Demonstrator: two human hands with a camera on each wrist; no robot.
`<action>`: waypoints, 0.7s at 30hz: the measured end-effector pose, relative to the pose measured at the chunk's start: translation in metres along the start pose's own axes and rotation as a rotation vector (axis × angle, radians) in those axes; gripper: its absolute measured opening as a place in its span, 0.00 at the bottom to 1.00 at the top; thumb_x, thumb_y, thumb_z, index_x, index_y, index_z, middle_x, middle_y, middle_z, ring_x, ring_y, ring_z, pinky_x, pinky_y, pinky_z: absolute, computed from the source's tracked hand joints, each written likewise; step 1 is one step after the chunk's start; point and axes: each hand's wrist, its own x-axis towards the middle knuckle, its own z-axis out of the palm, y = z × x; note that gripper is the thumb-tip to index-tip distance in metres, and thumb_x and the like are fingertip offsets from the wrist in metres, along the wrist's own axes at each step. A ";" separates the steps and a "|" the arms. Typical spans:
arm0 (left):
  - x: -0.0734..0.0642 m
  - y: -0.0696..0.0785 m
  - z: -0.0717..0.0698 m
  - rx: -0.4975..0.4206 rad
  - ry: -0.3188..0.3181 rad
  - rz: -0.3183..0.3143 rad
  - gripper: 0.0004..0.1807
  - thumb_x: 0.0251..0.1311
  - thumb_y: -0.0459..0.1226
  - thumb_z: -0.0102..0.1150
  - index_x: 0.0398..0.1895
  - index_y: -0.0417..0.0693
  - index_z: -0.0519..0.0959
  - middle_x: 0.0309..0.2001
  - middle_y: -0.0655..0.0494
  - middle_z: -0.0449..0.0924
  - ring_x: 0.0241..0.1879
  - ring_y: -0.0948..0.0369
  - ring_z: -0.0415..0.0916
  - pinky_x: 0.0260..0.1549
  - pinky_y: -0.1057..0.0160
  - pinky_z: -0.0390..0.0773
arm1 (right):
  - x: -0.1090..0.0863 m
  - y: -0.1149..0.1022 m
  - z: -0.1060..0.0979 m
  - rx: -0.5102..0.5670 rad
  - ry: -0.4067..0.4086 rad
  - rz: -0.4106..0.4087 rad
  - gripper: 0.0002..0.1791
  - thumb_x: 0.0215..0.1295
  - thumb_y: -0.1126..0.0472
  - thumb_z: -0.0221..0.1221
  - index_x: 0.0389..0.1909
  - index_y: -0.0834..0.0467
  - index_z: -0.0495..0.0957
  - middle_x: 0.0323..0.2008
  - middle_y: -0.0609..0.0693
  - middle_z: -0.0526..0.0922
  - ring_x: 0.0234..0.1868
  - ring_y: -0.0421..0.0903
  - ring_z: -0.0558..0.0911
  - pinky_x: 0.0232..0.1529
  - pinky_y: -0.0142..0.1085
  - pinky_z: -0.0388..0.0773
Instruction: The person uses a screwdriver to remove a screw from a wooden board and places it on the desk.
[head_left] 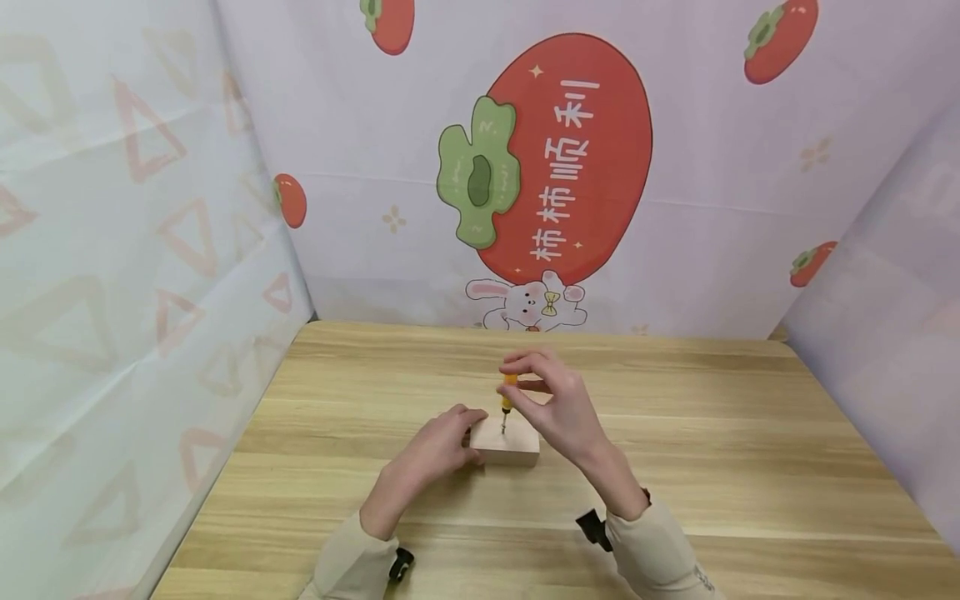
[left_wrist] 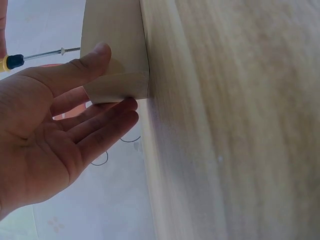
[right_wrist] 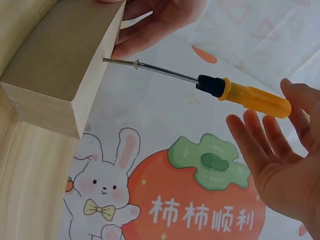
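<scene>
A pale wooden block (head_left: 506, 457) lies on the table, and my left hand (head_left: 437, 443) grips its left end, the thumb (left_wrist: 87, 65) along the near side. A screw (right_wrist: 121, 62) stands in the block's top face, most of its thread showing. On the screw's head sits the tip of a screwdriver (right_wrist: 255, 98) with a yellow handle, black collar and thin steel shaft, held nearly upright. My right hand (head_left: 558, 408) pinches the handle near its top end between thumb and fingertips; its palm is away from the handle.
The wood-grain table (head_left: 720, 450) spreads around the block. A back curtain (head_left: 360, 267) printed with persimmons and a rabbit hangs behind it, with pale side curtains at left (head_left: 112, 333) and right (head_left: 892, 350). Black straps show at both sleeves.
</scene>
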 end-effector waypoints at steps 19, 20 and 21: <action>0.001 -0.001 0.001 -0.003 0.001 -0.007 0.31 0.54 0.37 0.73 0.62 0.41 0.76 0.49 0.49 0.79 0.39 0.60 0.74 0.41 0.59 0.78 | -0.004 -0.001 0.005 0.040 0.049 0.022 0.13 0.60 0.73 0.65 0.46 0.61 0.81 0.46 0.57 0.86 0.46 0.51 0.87 0.43 0.36 0.84; 0.001 -0.001 0.001 -0.003 0.000 -0.005 0.31 0.54 0.37 0.73 0.62 0.41 0.76 0.50 0.49 0.79 0.39 0.60 0.74 0.41 0.59 0.78 | -0.004 -0.001 0.006 0.036 0.058 0.026 0.13 0.59 0.73 0.66 0.45 0.60 0.82 0.46 0.57 0.85 0.45 0.51 0.86 0.43 0.37 0.85; 0.001 -0.001 0.001 -0.002 -0.001 -0.002 0.31 0.54 0.37 0.73 0.62 0.41 0.76 0.50 0.48 0.79 0.38 0.60 0.74 0.41 0.59 0.78 | -0.004 -0.001 0.006 0.030 0.067 0.029 0.13 0.58 0.72 0.67 0.44 0.60 0.82 0.45 0.57 0.84 0.45 0.50 0.86 0.42 0.37 0.85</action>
